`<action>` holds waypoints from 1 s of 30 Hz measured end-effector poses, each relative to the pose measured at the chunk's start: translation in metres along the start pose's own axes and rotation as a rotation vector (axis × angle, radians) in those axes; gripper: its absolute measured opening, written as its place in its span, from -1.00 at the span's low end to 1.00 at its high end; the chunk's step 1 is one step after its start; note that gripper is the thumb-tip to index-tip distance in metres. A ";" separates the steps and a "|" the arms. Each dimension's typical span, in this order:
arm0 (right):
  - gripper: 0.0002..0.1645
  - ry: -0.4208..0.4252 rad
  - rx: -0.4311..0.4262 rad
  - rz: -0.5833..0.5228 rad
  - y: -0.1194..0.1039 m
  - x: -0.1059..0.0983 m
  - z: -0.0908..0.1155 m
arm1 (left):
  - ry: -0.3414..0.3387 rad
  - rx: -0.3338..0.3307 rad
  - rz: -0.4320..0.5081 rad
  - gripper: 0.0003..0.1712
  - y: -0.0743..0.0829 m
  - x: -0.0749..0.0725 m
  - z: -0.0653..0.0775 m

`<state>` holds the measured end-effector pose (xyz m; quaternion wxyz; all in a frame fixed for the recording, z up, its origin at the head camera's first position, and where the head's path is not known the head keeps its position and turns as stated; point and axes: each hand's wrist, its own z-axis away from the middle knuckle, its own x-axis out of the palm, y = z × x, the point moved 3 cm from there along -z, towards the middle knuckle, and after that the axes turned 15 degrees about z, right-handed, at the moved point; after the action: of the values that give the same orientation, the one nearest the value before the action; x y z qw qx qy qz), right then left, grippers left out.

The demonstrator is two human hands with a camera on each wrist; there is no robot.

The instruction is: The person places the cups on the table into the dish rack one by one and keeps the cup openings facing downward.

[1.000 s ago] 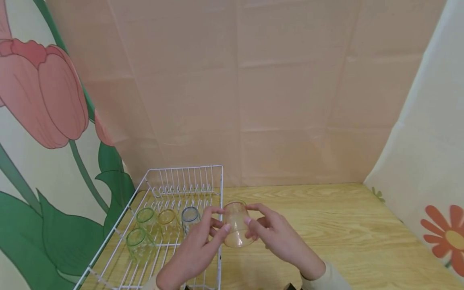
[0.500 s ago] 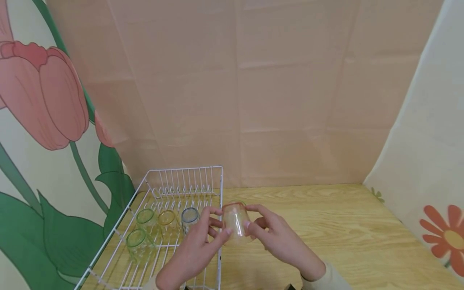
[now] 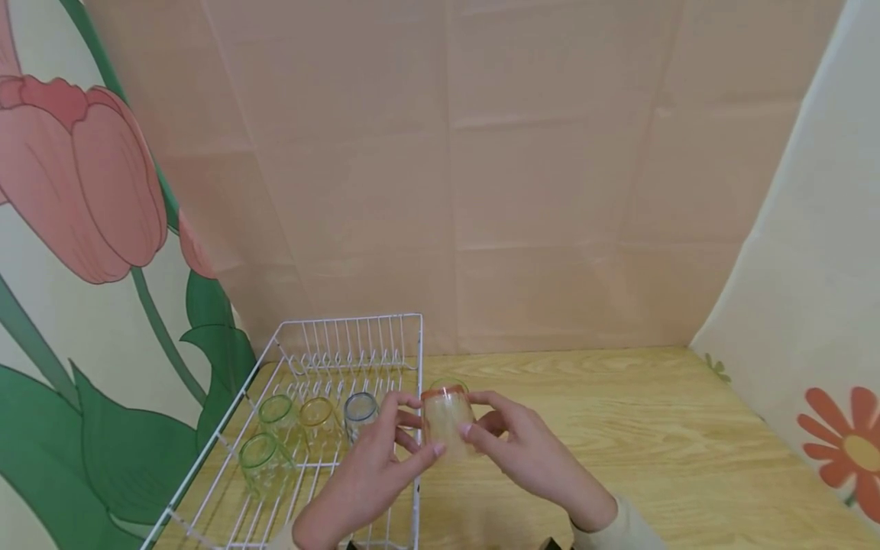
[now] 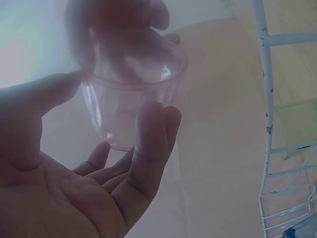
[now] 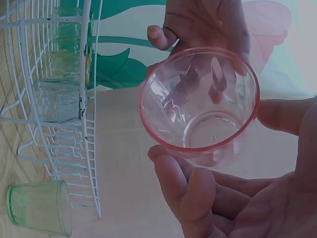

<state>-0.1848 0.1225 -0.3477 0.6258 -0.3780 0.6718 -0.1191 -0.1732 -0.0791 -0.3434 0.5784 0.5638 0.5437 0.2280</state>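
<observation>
My left hand (image 3: 374, 466) and right hand (image 3: 519, 451) hold a clear pinkish glass (image 3: 447, 424) between them, in front of my body. Thumb and fingertips of each hand pinch its sides. In the right wrist view, the round mouth with its red rim faces the camera, and the inside shows bare. The left wrist view has the left thumb at the rim and the fingers along the wall. Behind the held glass, a green glass (image 5: 39, 207) stands on the table, mostly hidden in the head view.
Left of my hands stands a white wire dish rack (image 3: 351, 316). It holds two green glasses, the nearer one (image 3: 260, 458) in front of the other (image 3: 276, 416), an amber glass (image 3: 318, 420) and a blue-rimmed glass (image 3: 360, 412). The wooden table (image 3: 619, 443) runs right to a flowered sheet.
The pinkish glass has tilted between my fingers, its upper end now showing a stronger red edge. My thumbs have shifted slightly on it, while both hands stay in nearly the same place.
</observation>
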 end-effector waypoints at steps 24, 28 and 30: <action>-0.45 -0.028 -0.012 -0.053 0.003 0.004 -0.002 | -0.023 0.002 0.098 -0.41 0.000 0.000 0.000; -0.43 -0.026 -0.024 -0.048 0.003 0.004 -0.002 | -0.027 0.005 0.102 -0.41 0.000 -0.001 0.000; -0.41 -0.026 -0.028 -0.044 0.003 0.004 -0.002 | -0.029 0.007 0.106 -0.41 -0.001 -0.001 0.000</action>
<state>-0.1878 0.1216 -0.3522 0.6264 -0.4031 0.6566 -0.1183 -0.1737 -0.0802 -0.3435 0.5712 0.5971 0.5056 0.2481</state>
